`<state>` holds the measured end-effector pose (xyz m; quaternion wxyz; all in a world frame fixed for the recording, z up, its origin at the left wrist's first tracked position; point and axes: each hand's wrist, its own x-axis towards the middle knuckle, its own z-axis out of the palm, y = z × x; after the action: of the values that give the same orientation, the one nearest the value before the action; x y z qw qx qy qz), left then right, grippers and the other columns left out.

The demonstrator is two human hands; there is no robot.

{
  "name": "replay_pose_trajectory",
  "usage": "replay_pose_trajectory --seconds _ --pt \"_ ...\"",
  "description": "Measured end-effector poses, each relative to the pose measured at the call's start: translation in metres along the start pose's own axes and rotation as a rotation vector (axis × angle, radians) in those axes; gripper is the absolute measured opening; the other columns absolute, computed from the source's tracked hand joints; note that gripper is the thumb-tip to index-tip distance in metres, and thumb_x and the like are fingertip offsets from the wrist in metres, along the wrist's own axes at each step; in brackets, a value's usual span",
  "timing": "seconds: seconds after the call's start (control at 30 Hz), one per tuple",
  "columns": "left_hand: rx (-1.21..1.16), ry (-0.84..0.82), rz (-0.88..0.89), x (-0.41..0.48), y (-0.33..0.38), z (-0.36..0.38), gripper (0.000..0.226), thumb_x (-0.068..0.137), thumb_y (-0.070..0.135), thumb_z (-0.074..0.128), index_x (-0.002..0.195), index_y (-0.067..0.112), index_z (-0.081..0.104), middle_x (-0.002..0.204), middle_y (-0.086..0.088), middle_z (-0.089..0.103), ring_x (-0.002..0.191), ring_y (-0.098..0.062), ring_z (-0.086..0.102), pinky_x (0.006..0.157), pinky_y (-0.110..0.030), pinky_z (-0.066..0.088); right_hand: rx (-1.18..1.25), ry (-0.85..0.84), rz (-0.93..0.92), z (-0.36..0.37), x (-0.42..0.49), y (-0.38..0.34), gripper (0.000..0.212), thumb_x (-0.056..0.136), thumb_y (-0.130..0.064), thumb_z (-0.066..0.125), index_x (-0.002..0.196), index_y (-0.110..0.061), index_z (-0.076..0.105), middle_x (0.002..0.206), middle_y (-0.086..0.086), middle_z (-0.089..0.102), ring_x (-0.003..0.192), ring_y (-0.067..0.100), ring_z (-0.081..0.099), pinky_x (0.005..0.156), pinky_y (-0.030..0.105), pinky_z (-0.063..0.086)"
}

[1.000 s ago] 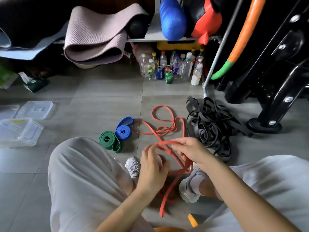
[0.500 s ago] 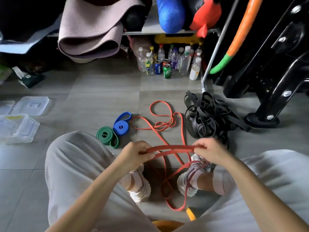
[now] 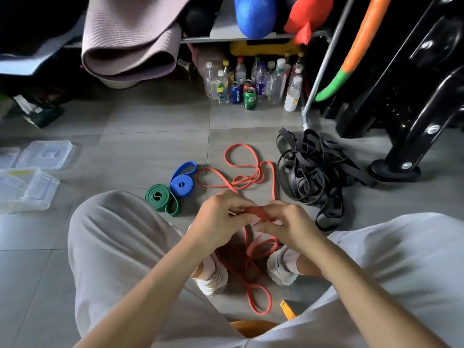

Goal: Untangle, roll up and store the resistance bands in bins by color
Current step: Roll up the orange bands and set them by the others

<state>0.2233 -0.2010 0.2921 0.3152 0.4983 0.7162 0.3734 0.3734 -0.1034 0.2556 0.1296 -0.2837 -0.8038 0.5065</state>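
Both my hands have closed together since half a second ago, when they held the red band taut between them. Now my left hand and right hand pinch its doubled end above slack loops between my feet, so rolling can begin, I judge. Beyond lie the green roll, blue roll and black tangle; the clear bin waits at the floor's left edge.

Both hands pinch the red resistance band.
The left hand grips it from the left and the right hand from the right, fingers curled, fingertips almost meeting; the left forearm and right forearm angle inward toward the band.
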Motion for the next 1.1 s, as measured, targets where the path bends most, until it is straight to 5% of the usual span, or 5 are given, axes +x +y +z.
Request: replay_pose_trajectory --seconds 0.33,0.47,0.6,0.9,1.1 --pt "-0.856 0.074 -0.273 -0.007 0.006 -0.01 0.014 0.072 0.01 0.069 0.085 0.014 0.075 0.078 -0.007 0.071 0.072 -0.014 0.067 0.073 -0.026 0.057 0.325 0.064 0.073 0.0 -0.008 -0.016 0.022 0.081 -0.007 0.071 0.087 -0.026 0.062 0.071 -0.011 0.069 0.064 0.002 0.061 0.065 0.017 0.047" --pt "-0.123 0.029 -0.157 -0.006 -0.008 -0.019 0.024 0.082 0.008 0.07 0.087 0.032 0.068 0.08 0.009 0.066 0.073 -0.008 0.062 0.077 -0.033 0.049 0.057 0.058 0.043 -0.005 -0.008 -0.015 0.015 0.085 -0.013 0.067 0.097 -0.023 0.067 0.063 -0.022 0.061 0.056 -0.002 0.055 0.059 0.011 0.039" --pt "0.69 -0.176 0.033 -0.011 -0.003 -0.012 0.05 0.082 0.037 0.067 0.129 0.026 0.054 0.122 0.003 0.048 0.116 -0.018 0.044 0.095 -0.028 0.036 -0.352 -0.104 -0.033 0.0 -0.007 -0.019 0.021 0.087 -0.026 0.062 0.106 -0.019 0.067 0.088 -0.006 0.065 0.08 0.012 0.059 0.07 0.023 0.041" --pt "0.488 -0.204 -0.06 -0.007 0.002 0.003 0.021 0.078 0.031 0.067 0.093 0.017 0.065 0.083 0.004 0.062 0.082 -0.02 0.057 0.072 -0.028 0.043 -0.164 -0.137 0.045 -0.002 -0.01 -0.024 0.027 0.08 -0.015 0.07 0.105 -0.024 0.065 0.093 -0.01 0.069 0.084 0.002 0.061 0.075 0.018 0.048" --pt "0.362 -0.173 -0.039 -0.008 0.0 -0.005 0.018 0.077 0.019 0.071 0.095 0.016 0.069 0.088 0.003 0.065 0.081 -0.015 0.058 0.076 -0.025 0.046 -0.182 -0.13 0.075 -0.009 -0.008 -0.017 0.025 0.08 -0.021 0.072 0.093 -0.038 0.059 0.081 -0.022 0.063 0.077 -0.007 0.057 0.071 0.017 0.043"
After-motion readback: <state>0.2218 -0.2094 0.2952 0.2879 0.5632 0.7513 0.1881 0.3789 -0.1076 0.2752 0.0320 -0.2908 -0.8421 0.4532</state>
